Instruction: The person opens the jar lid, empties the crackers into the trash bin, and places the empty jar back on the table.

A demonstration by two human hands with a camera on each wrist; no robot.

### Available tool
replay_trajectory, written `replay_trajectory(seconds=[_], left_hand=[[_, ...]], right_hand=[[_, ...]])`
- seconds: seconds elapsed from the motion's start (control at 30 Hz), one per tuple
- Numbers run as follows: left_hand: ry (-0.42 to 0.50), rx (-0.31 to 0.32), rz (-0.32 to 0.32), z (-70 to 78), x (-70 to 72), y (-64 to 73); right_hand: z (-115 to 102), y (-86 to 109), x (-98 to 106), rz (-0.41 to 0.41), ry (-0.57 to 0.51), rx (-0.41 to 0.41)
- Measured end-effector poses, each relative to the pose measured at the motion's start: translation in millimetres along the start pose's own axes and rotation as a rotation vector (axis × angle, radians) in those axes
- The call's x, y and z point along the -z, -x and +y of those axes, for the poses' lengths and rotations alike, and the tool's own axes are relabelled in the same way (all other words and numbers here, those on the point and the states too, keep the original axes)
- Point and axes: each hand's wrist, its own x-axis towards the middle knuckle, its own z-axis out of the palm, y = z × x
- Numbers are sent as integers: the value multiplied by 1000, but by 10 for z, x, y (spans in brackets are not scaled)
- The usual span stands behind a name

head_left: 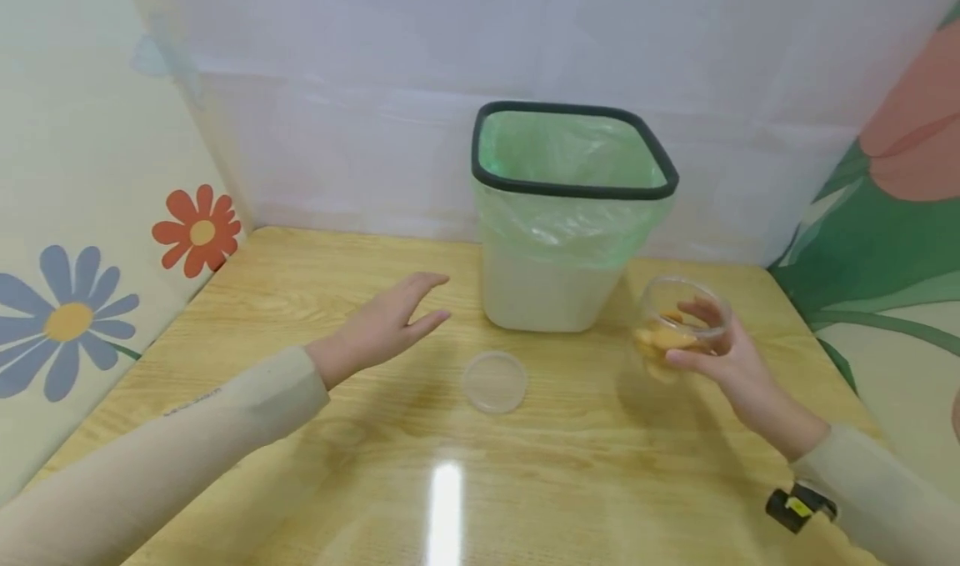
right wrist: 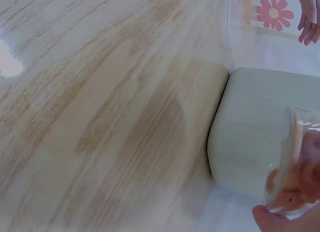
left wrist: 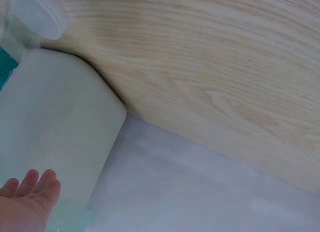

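Note:
My right hand (head_left: 738, 366) grips a clear round jar (head_left: 651, 316), thumb at the near side and fingers around the far side. Orange-yellow pieces (head_left: 663, 343) of food fill its lower part, and its top is uncovered. In the right wrist view the jar (right wrist: 284, 159) overlaps the pale bin, with the thumb at its edge. My left hand (head_left: 382, 328) hovers above the table with fingers and thumb extended, holding nothing; in the left wrist view its fingertips (left wrist: 46, 184) show in front of the bin. A clear round lid (head_left: 495, 383) lies on the table between both hands.
A pale bin (head_left: 551, 287) with a black rim (head_left: 577, 191) and a green plastic liner stands at the back of the wooden table (head_left: 570, 483). White sheeting (head_left: 360, 149) hangs behind it. Flower-patterned panels (head_left: 71, 157) flank the table. My right wrist wears a black band (head_left: 798, 508).

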Motion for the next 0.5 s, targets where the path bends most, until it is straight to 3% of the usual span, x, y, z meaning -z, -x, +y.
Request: replay_trajectory(seconds=[0.2, 0.5], left_hand=[[-1, 14, 42, 6, 84, -29], [5, -5, 54, 30, 142, -79]], right_hand=[[-64, -34, 15, 7, -54, 1], [-121, -55, 54, 36, -157, 48]])
